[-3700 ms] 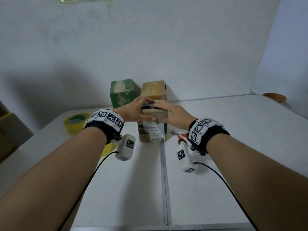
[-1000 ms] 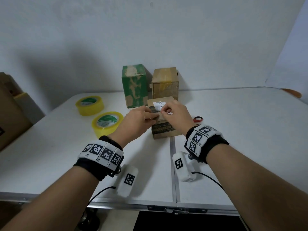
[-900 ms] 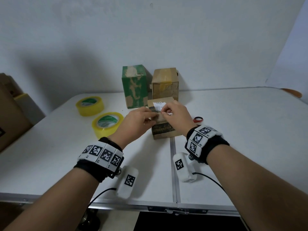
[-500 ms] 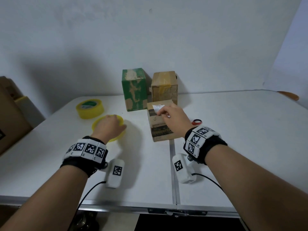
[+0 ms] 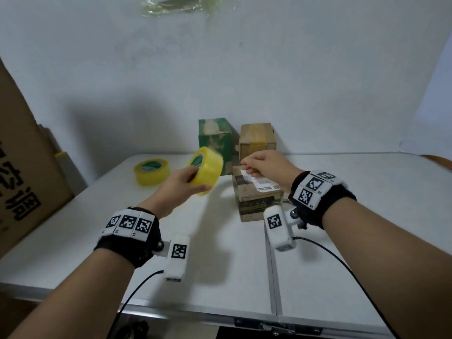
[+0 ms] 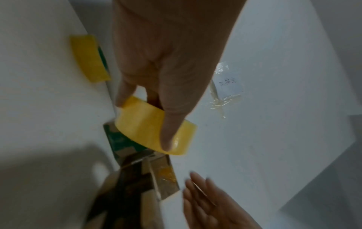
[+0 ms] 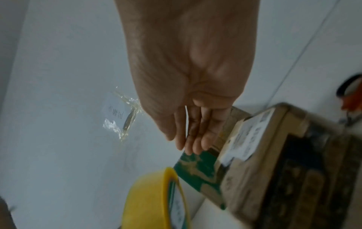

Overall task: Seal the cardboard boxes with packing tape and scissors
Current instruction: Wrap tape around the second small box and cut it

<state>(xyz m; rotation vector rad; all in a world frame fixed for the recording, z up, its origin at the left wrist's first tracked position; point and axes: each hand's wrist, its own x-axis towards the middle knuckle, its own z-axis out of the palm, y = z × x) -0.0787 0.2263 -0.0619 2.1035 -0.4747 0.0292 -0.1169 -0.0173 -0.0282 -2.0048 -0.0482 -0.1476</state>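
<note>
My left hand grips a yellow packing tape roll and holds it tilted in the air, just left of a small brown cardboard box with a white label. In the left wrist view the thumb lies across the roll and the fingers go behind it. My right hand rests on the far top edge of that box, fingers straight and close together. The scissors show only as an orange handle on the table right of the box.
A second yellow tape roll lies at the back left of the white table. A green box and a taped brown box stand against the wall behind. A big cardboard carton stands left of the table.
My left hand left the small box, went left to the nearer tape roll, gripped it and lifted it toward the box. The right hand stayed on the box top.
</note>
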